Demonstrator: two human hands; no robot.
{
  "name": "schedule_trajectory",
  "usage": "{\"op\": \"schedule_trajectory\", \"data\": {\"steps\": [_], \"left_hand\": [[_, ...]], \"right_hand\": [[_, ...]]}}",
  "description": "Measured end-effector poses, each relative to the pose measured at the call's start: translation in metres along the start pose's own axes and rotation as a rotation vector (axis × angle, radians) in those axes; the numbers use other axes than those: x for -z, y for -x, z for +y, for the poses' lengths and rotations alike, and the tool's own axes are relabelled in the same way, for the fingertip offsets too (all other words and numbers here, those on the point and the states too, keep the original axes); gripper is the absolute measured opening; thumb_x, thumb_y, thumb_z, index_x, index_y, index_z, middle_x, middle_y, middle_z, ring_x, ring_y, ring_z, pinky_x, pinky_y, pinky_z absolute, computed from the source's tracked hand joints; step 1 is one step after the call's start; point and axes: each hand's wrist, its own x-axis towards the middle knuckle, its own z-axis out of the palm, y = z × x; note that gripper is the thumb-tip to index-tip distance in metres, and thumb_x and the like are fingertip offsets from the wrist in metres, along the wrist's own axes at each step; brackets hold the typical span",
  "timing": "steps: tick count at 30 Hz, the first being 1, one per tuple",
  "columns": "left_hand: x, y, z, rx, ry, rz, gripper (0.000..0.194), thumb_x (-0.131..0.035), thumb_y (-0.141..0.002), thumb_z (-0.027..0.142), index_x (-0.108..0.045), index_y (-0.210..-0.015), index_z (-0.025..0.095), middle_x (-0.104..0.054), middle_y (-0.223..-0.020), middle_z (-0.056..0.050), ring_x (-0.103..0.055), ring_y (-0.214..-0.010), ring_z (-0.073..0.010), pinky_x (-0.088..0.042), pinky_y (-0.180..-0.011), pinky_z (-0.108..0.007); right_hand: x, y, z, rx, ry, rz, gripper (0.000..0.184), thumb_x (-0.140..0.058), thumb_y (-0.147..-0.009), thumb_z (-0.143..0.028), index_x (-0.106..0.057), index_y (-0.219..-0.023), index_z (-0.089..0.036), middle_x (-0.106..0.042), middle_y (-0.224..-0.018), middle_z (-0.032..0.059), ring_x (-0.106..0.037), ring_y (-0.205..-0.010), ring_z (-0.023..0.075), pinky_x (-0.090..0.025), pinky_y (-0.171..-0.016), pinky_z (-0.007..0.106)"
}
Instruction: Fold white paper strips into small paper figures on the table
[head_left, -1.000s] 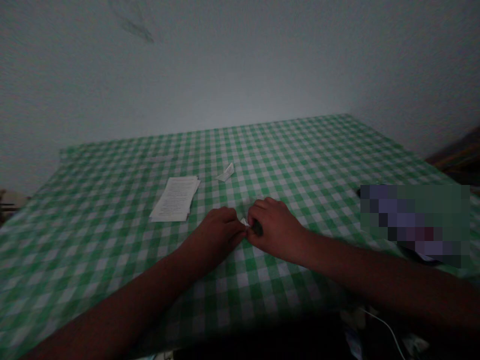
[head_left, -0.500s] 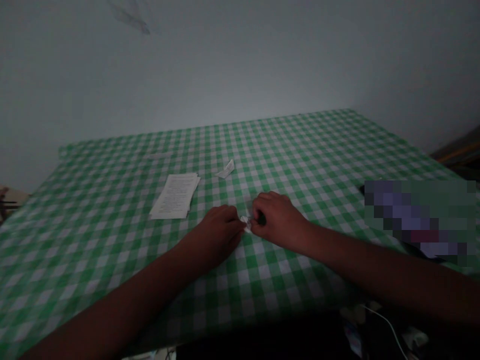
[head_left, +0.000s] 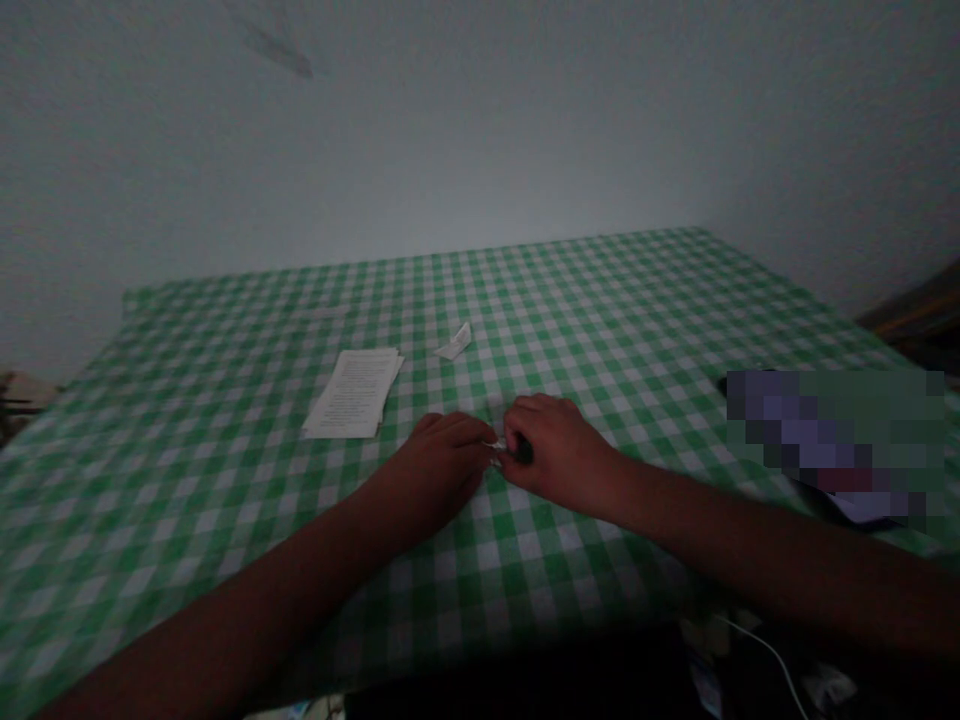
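Note:
Between my fingertips, low over the checked tablecloth, is a small piece of folded white paper (head_left: pixel 496 447), mostly covered by my fingers. My left hand (head_left: pixel 442 455) grips it from the left, its fingers close together. From the right, my right hand (head_left: pixel 551 450) pinches it between thumb and curled forefinger. Farther off, a folded paper boat (head_left: pixel 454 343) lies on the cloth. A stack of printed paper sheets (head_left: pixel 354 393) rests to the left, beyond my left hand.
A green and white checked tablecloth (head_left: pixel 600 330) covers the table, whose far edge meets a plain wall (head_left: pixel 480 130). At the right lies a dark flat object (head_left: pixel 862 505), mostly blurred out by pixels. Below the near edge hangs a white cable (head_left: pixel 780 665).
My left fingers have stretched forward over the paper, covering more of it. My right hand has drawn slightly to the right from a second ago, still pinching. The stack and paper boat stay put.

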Motion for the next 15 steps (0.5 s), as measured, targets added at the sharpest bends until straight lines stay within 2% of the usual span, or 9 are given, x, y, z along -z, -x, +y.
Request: {"op": "schedule_trajectory", "data": {"steps": [6,11,15], "left_hand": [[0.0017,-0.0013,-0.0019,-0.008,0.005,-0.01,0.018,-0.051,-0.095,0.012,-0.068,-0.1,0.016,-0.07,-0.11,-0.007,-0.062,-0.102,-0.0222,-0.044,-0.088,-0.041],[0.0023,-0.0033,-0.0011,-0.018,0.001,-0.02,0.017,-0.054,-0.091,0.009,-0.068,-0.098,0.015,-0.07,-0.108,-0.007,-0.064,-0.099,-0.0219,-0.049,-0.09,-0.04],[0.0001,-0.003,-0.0036,-0.053,0.002,0.01,0.019,-0.052,-0.091,0.007,-0.067,-0.1,0.014,-0.07,-0.11,-0.008,-0.064,-0.102,-0.0214,-0.051,-0.094,-0.039]], "right_hand": [[0.0033,-0.0067,0.0105,-0.059,0.004,0.031,0.018,-0.068,-0.08,-0.027,-0.052,-0.074,-0.02,-0.057,-0.079,-0.0001,-0.053,-0.08,0.0176,-0.032,-0.071,0.031],[0.0043,-0.0099,0.011,-0.088,0.02,0.039,0.017,-0.067,-0.081,-0.026,-0.053,-0.074,-0.02,-0.057,-0.079,0.0001,-0.053,-0.08,0.0176,-0.032,-0.071,0.032],[0.0042,-0.0101,0.0117,-0.056,0.004,0.029,0.009,-0.066,-0.081,-0.022,-0.058,-0.078,-0.019,-0.061,-0.082,0.0002,-0.055,-0.083,0.0177,-0.033,-0.074,0.032]]}}
